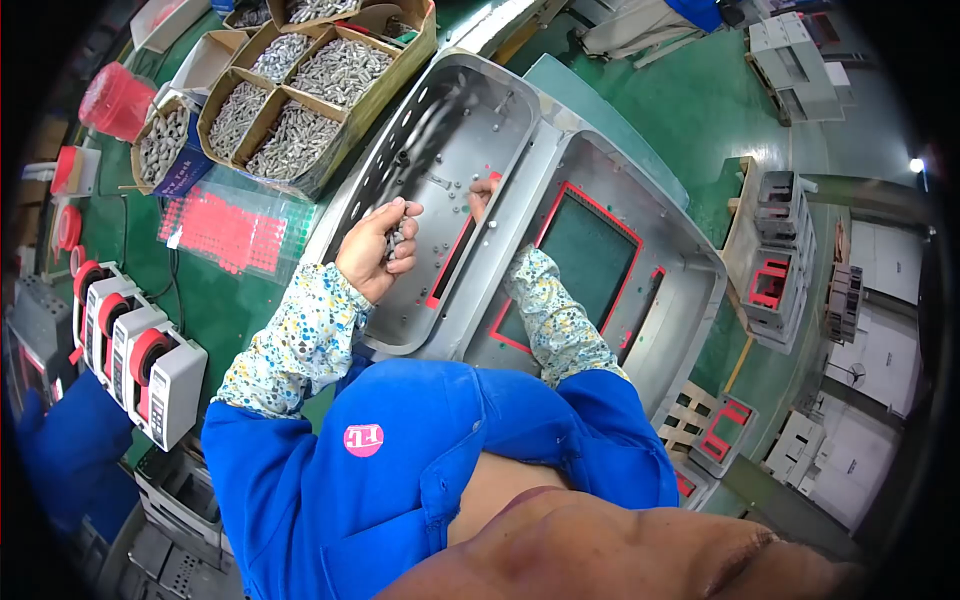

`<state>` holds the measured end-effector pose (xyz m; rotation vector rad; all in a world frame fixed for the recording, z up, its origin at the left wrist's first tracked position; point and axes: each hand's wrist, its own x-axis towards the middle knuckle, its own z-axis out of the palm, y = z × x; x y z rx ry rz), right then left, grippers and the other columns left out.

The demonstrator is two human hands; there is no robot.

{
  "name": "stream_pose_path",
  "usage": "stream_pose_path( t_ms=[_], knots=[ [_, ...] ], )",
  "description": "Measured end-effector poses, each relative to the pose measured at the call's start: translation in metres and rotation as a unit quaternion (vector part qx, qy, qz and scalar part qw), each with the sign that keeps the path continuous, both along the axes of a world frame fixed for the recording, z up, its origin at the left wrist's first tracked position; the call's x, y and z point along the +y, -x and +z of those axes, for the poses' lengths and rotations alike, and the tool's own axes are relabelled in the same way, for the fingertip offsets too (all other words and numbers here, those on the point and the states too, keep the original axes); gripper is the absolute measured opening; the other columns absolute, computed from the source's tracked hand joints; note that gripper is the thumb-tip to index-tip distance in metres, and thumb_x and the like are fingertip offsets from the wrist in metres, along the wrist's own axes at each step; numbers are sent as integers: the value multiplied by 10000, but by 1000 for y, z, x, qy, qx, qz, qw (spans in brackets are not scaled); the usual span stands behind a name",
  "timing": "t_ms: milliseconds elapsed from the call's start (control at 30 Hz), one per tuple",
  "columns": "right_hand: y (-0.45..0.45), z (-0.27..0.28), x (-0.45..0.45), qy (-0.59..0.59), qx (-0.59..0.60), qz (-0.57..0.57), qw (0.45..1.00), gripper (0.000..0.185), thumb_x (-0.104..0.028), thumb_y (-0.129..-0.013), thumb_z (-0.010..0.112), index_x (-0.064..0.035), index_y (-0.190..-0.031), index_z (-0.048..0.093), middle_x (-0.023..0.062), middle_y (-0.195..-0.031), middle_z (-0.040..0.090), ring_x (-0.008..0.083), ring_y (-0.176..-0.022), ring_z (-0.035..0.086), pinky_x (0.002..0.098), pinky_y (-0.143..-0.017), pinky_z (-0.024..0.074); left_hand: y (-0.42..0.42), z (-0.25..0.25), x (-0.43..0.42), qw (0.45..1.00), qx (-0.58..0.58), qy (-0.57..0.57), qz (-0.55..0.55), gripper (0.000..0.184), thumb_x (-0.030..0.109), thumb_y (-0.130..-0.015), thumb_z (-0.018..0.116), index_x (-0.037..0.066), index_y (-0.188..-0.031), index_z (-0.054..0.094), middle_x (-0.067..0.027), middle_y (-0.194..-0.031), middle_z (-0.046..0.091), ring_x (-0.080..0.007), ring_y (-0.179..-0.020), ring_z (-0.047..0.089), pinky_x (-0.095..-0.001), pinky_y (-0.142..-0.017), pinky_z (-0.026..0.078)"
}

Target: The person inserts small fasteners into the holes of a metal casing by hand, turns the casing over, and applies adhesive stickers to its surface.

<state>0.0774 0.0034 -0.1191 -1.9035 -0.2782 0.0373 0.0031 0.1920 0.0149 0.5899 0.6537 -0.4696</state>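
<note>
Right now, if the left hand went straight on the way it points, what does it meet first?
Probably the small fittings on the tray floor, just ahead of the left hand; its height is unclear, so it might pass over them.

The left arm (290, 350) bends at the elbow (228, 425) with the left hand (372, 254) curled inward into a cupped fist, while the right arm (565, 320) stretches forward, the right hand (483, 198) only partly in sight.
</note>
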Motion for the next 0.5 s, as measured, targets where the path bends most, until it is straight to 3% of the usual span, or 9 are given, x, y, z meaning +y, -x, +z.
stream_pose_path(
  t_ms=[267, 433, 500],
  knots=[
    [-3, -5, -1, -90, -15, -11, 996, 124, -74, -758, 597, -11, -864, 584, 40, -748, 580, 102, -691, 544, 242, -618, 440, 2, -4, 1, 1000, -20, -10, -3, 175, 206, -891, 411, 54, -961, 463, 15, -668, 441, -62, -490, 339, -175, -381, 241],
    [-8, -9, 8, 56, -90, -45, 993, 92, -55, -753, 578, -16, -836, 577, 97, -730, 576, 173, -701, 559, 265, -647, 447, 0, 1, -1, 1000, -12, -19, 0, 183, 215, -888, 420, 53, -964, 456, 24, -644, 407, -55, -485, 322, -175, -373, 228],
    [-9, 4, 14, 37, -99, -30, 994, 81, -51, -747, 568, -20, -822, 574, 100, -713, 567, 201, -700, 555, 287, -669, 449, 0, 0, 0, 1000, -11, -20, 0, 181, 213, -888, 419, 52, -962, 456, 24, -644, 407, -55, -487, 322, -175, -373, 228]
  ],
)
